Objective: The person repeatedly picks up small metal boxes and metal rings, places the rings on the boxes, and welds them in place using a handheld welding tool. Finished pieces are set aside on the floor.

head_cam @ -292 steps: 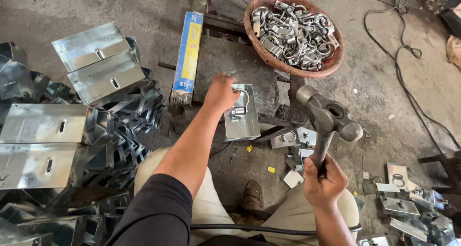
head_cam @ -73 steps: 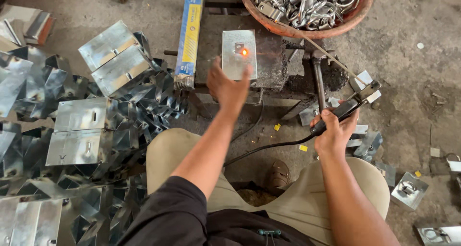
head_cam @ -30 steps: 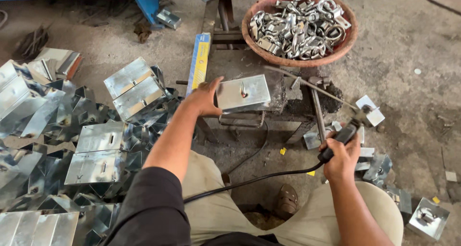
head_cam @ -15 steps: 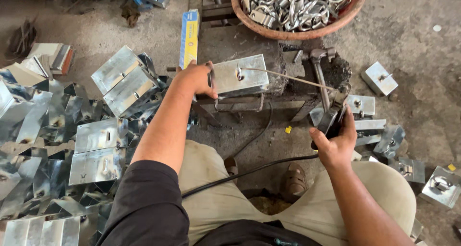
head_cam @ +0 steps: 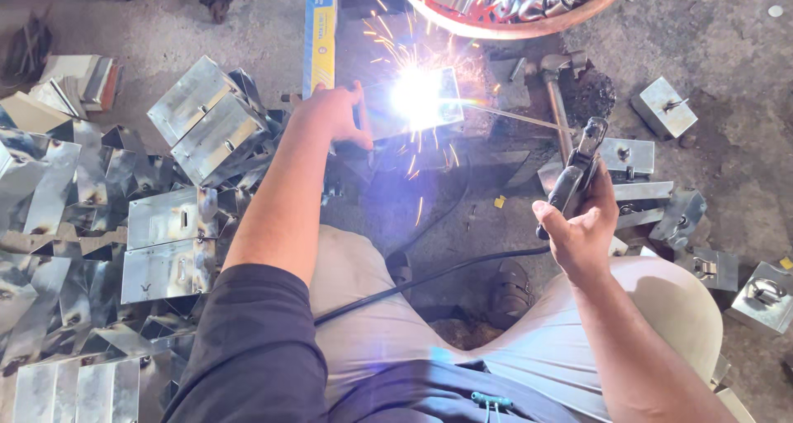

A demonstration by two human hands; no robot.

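Observation:
My left hand [head_cam: 333, 113] grips the left edge of a small galvanised metal box [head_cam: 442, 109] that rests on a dark metal stand. My right hand [head_cam: 581, 225] is closed around a black welding electrode holder [head_cam: 576, 175]. Its thin rod [head_cam: 512, 117] reaches left to the box, where a bright white arc [head_cam: 415, 95] burns and sparks fly out. A black cable [head_cam: 413, 282] runs from the holder across my lap.
A clay-coloured bowl [head_cam: 529, 28] of metal clamps stands behind the box. A blue and yellow carton [head_cam: 320, 39] lies to its left. Many sheet-metal boxes [head_cam: 194, 125] are heaped on the left; finished ones [head_cam: 665, 105] and a hammer [head_cam: 555, 88] lie on the right.
The rod tip has come onto the box and an arc has struck, with sparks flying. My left hand keeps hold of the box; the hammer lies on the floor.

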